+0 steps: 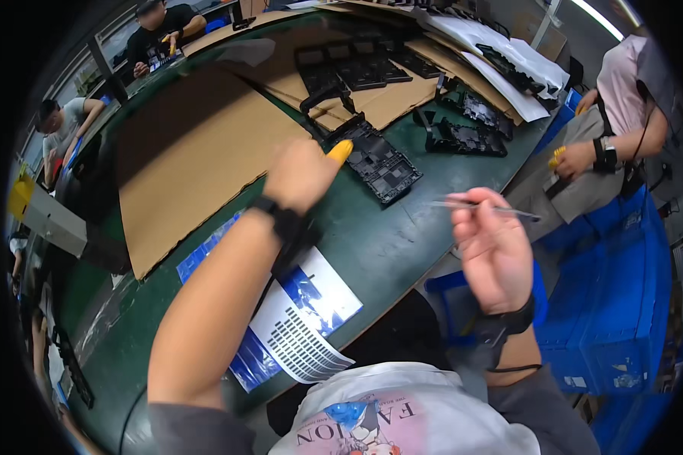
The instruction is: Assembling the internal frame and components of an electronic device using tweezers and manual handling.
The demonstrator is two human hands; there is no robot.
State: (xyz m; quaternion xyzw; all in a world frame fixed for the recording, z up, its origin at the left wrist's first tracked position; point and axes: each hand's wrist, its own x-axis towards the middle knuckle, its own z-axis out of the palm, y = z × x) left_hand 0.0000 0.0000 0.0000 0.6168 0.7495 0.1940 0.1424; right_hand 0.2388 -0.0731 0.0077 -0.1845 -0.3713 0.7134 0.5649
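My left hand (pixel 302 176), a dark band on its wrist and a yellow finger cot (pixel 342 150) on its thumb, is at the near-left edge of a black frame holding a circuit board (pixel 385 168). The thumb lies against or just beside that edge. Blur and the back of the hand hide the other fingers, so I cannot tell whether they grip. To the right, my right hand (pixel 495 258) is palm up. It pinches thin metal tweezers (pixel 522 214), which lie across its fingertips with the tips towards the board, apart from it.
Cardboard sheets (pixel 197 159) cover part of the green table (pixel 383 246). More black frames (pixel 360 70) lie beyond, and others (pixel 469 139) at the right. Label sheets (pixel 300 341) lie near me. Blue crates (pixel 611 303) and a co-worker (pixel 622 98) are at the right; others sit far left.
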